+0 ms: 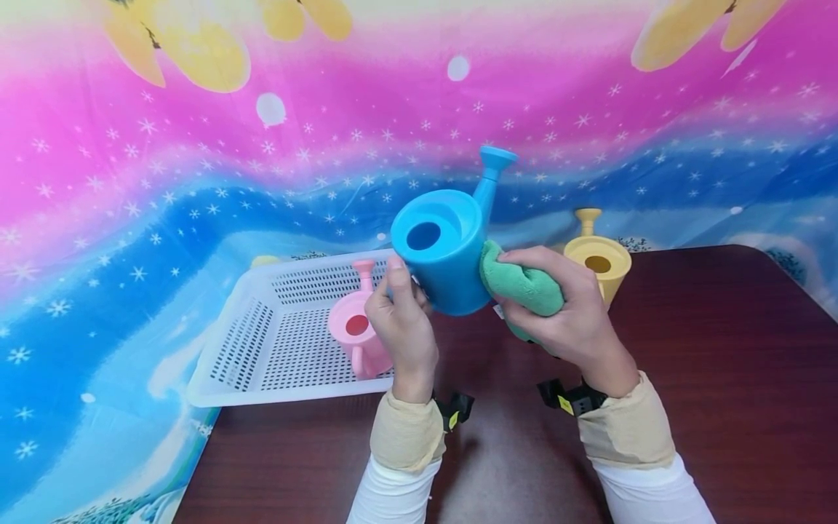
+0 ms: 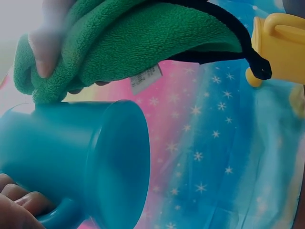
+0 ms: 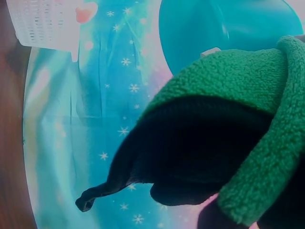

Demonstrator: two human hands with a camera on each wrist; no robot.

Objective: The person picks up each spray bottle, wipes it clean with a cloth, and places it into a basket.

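Note:
A blue watering can [image 1: 452, 273] is held up above the table, its spout pointing up and away to the right. My left hand [image 1: 407, 327] grips it by the handle [image 2: 64, 214], fingers curled round, thumb up near the rim. In my right hand [image 1: 576, 313] is a bunched green cloth [image 1: 524, 284] with dark edging and a small white tag [image 2: 147, 78]. The cloth presses against the can's right side, as the left wrist view also shows. Folds of the cloth fill much of the right wrist view, hiding the right fingers there.
A white perforated basket [image 1: 229, 397] stands at the left with a pink watering can [image 1: 356, 338] upright inside. Behind my right hand, a yellow watering can [image 1: 605, 266] stands on the dark red-brown table [image 1: 720, 378]. A colourful snowflake-patterned cloth [image 1: 393, 94] hangs behind the table.

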